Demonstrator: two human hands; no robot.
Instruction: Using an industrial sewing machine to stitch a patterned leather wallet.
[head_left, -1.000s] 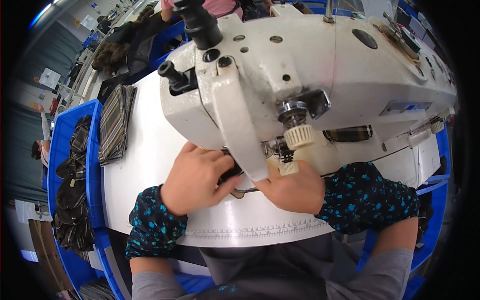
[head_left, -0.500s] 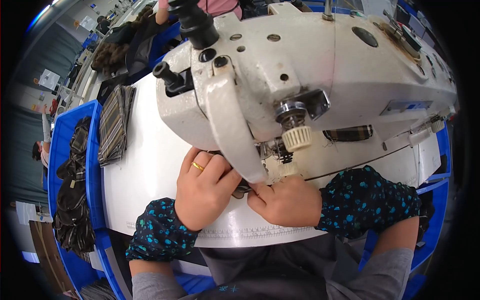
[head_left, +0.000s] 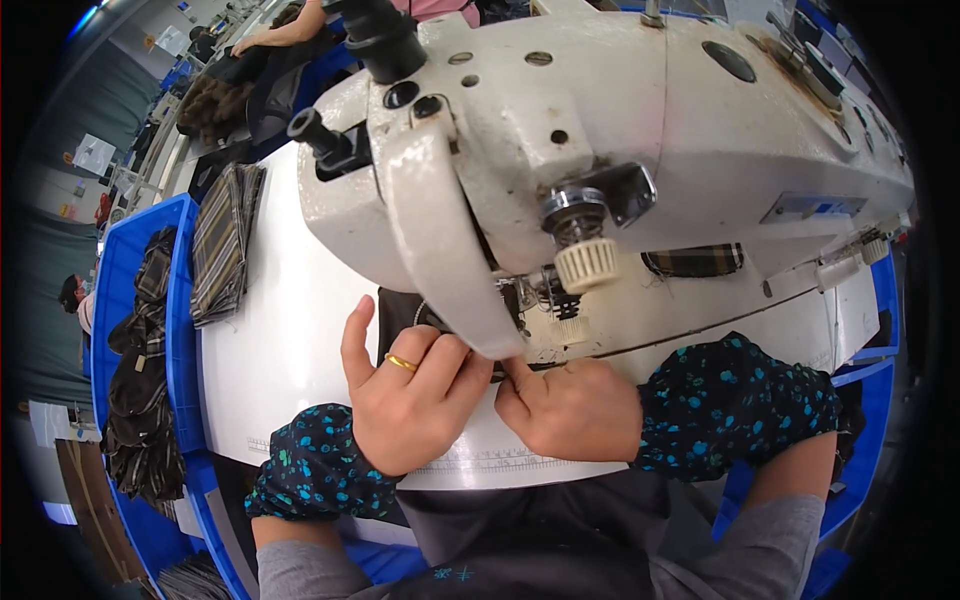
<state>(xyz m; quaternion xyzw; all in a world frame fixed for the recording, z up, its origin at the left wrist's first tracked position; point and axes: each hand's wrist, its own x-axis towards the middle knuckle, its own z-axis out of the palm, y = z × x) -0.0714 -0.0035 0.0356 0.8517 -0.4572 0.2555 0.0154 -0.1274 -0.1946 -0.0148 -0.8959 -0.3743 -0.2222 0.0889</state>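
A white industrial sewing machine (head_left: 610, 120) stands over the pale worktable, its curved lever guard (head_left: 440, 240) hiding most of the needle area. Under the head lies a dark piece of cloth (head_left: 396, 315), partly covered by my fingers. My left hand (head_left: 415, 405), with a gold ring, holds this cloth; its fingers are curled at the cloth while the little finger sticks out to the left. Close beside it, my right hand (head_left: 575, 410) is closed, thumb and forefinger pinched at the cloth's near edge by the guard's lower tip.
Folded plaid cloth pieces (head_left: 228, 245) are stacked on the table's left side. Beyond them, a blue bin (head_left: 183, 330) holds dark cloth pieces (head_left: 140, 375). A plaid piece (head_left: 695, 260) lies under the machine arm. A co-worker's arm (head_left: 285, 35) reaches over dark material at upper left.
My left little finger has lifted outward, and more dark cloth shows beyond that hand. My right hand has barely moved. The co-worker's arm now stretches further left.
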